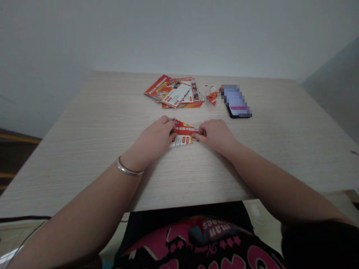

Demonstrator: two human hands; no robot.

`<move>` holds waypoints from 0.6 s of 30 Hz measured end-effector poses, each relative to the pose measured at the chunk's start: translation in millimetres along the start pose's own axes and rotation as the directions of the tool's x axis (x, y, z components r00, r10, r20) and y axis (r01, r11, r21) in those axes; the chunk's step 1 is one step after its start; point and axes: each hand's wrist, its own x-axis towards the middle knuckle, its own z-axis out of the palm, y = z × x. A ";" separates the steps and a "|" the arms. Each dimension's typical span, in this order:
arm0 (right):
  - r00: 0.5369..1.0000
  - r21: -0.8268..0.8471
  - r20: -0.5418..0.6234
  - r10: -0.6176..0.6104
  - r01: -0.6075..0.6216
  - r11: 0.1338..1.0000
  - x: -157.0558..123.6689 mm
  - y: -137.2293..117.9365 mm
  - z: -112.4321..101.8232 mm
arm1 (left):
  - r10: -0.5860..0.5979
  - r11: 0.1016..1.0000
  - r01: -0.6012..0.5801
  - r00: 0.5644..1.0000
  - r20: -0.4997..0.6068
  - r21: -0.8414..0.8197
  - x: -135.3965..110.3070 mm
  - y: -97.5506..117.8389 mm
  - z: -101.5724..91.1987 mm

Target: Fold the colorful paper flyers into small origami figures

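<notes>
Between my hands lies a folded paper flyer (pixel 185 129), red with white print on its upper part and white with small red labels below. It narrows toward the right and rests on the table. My left hand (pixel 157 139), with a silver bangle at the wrist, grips the flyer's wide left end, fingers curled and thumb against the paper. My right hand (pixel 217 134) pinches the narrow right end between thumb and fingers. The parts of the paper under the fingertips are hidden.
Beyond my hands is a loose pile of red and white flyers (pixel 175 93). A crumpled or folded red and white paper piece (pixel 212 94) sits beside it, left of a phone (pixel 237 101). All rest on the pale wooden table (pixel 92 123), against a white wall.
</notes>
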 end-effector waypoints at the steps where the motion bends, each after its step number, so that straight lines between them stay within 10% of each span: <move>1: 1.000 -0.007 0.001 0.005 -0.005 1.000 0.0 -0.3 0.0 | -0.002 1.000 0.002 1.000 -0.001 0.001 -0.5 0.0 -0.6; 18: 0.992 -0.081 0.094 -0.084 0.092 0.992 -0.9 21.2 -7.6 | 0.059 0.998 -0.059 0.998 0.023 0.015 -2.0 9.4 -4.2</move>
